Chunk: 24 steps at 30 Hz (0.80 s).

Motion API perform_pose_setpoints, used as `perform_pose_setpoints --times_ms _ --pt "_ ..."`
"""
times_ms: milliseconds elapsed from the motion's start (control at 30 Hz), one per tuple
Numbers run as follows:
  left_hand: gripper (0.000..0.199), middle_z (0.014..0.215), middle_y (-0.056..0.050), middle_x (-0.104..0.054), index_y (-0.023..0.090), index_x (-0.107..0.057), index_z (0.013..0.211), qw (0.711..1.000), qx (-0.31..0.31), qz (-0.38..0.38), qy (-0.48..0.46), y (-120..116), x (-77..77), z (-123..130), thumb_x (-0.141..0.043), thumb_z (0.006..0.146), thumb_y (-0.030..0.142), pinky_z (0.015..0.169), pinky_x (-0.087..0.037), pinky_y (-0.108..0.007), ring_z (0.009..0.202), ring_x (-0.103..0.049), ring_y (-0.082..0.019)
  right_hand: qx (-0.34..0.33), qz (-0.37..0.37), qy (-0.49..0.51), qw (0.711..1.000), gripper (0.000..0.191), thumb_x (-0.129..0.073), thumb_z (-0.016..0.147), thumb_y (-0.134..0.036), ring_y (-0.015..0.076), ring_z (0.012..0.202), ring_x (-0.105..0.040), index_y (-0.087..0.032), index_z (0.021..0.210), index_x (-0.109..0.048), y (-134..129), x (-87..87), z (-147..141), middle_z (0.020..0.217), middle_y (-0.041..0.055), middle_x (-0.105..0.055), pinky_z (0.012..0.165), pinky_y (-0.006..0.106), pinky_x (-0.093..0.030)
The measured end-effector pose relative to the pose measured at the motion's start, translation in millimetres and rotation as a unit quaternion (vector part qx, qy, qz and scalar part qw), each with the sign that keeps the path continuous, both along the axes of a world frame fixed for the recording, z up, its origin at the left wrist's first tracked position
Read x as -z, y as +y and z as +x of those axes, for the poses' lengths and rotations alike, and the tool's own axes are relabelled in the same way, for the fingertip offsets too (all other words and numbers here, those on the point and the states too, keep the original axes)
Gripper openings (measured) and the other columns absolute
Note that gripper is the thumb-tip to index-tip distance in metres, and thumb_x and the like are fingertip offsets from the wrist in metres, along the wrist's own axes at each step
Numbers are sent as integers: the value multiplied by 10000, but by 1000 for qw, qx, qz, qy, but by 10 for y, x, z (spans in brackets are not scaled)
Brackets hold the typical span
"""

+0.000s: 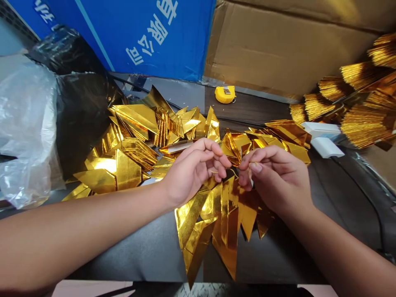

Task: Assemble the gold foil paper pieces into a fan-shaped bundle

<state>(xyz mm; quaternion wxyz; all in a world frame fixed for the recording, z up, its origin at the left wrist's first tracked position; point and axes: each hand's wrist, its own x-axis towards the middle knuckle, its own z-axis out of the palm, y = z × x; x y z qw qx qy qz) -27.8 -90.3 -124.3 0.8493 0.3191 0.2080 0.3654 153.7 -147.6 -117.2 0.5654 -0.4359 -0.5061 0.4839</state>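
Observation:
A thin yellowish band (230, 170), either string or a rubber band, runs between my two hands. My left hand (196, 171) has its fingers curled around one part of it. My right hand (278, 179) pinches the other part between thumb and fingertips. Just below my hands, folded gold foil pieces (213, 222) fan out with points toward me, partly over the table's front edge. More folded gold foil pieces (130, 159) are heaped beyond my left forearm, and another gold group (278, 138) lies behind my right hand.
A yellow tape measure (225, 95) sits on the dark table (142, 243) before a blue box (154, 37) and a cardboard box (262, 45). Black and clear plastic bags (31, 132) stand left. A white plug (326, 146) with a black cable and pleated gold fans (365, 123) are right.

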Motion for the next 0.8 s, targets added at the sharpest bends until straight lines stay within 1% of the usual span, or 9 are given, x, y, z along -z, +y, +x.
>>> perform_pose_setpoints --times_ms 100,200,267,333,433,500,600,700,800 --pt "119 845 -49 -693 145 -556 925 999 10 17 -27 -11 17 -20 -548 817 196 686 -510 -247 717 -662 -128 -8 -37 -8 999 98 -751 892 -277 125 588 -687 -240 859 -667 26 -2 -1 785 4 -727 469 216 -559" --pt "162 876 -55 -704 150 -570 949 998 22 31 -43 -18 18 -22 -572 790 180 743 -532 -276 762 -680 -144 -20 -58 -26 998 110 -752 887 -271 117 588 -680 -216 877 -658 40 -7 -10 746 2 -717 481 203 -545" --pt "209 885 -39 -703 151 -573 956 998 18 44 -37 -22 17 -14 -582 752 106 758 -539 -257 778 -683 -126 -25 -71 -29 997 121 -761 878 -270 115 572 -669 -205 894 -661 49 -8 -14 709 -3 -707 487 206 -541" --pt "264 896 -13 -694 154 -572 969 998 10 65 -18 -26 19 -5 -582 741 21 759 -543 -213 788 -684 -92 -29 -81 -18 996 122 -767 874 -267 108 566 -658 -201 908 -670 58 -4 -12 691 -6 -705 490 201 -531" --pt "273 934 6 -688 159 -567 987 995 1 98 8 -32 34 3 -589 794 -32 801 -553 -166 824 -693 -54 -29 -92 14 995 130 -778 866 -261 96 568 -647 -202 946 -694 69 8 0 686 -17 -699 497 191 -520" --pt "265 973 0 -695 162 -565 995 994 -2 105 13 -36 48 5 -602 816 -30 859 -563 -165 875 -710 -56 -23 -104 35 994 162 -785 861 -269 95 587 -652 -202 989 -711 73 17 12 705 -15 -704 514 192 -524" --pt "277 1017 -13 -711 163 -566 993 995 3 99 8 -38 61 8 -626 811 -36 914 -578 -184 944 -733 -83 -16 -115 49 992 193 -789 858 -291 89 596 -648 -202 1018 -730 78 19 25 723 -9 -717 544 196 -530" --pt "215 1036 -24 -727 155 -572 982 995 16 96 -2 -36 61 13 -653 851 5 941 -590 -200 977 -747 -104 -7 -117 50 992 216 -801 841 -327 97 589 -642 -207 1008 -736 85 14 27 725 -5 -722 551 215 -533" --pt "171 1028 -37 -743 144 -571 972 996 21 84 10 -32 53 15 -691 878 67 942 -600 -211 966 -758 -117 -2 -125 49 991 247 -822 813 -360 111 593 -646 -211 994 -741 91 16 27 741 6 -732 548 235 -536"
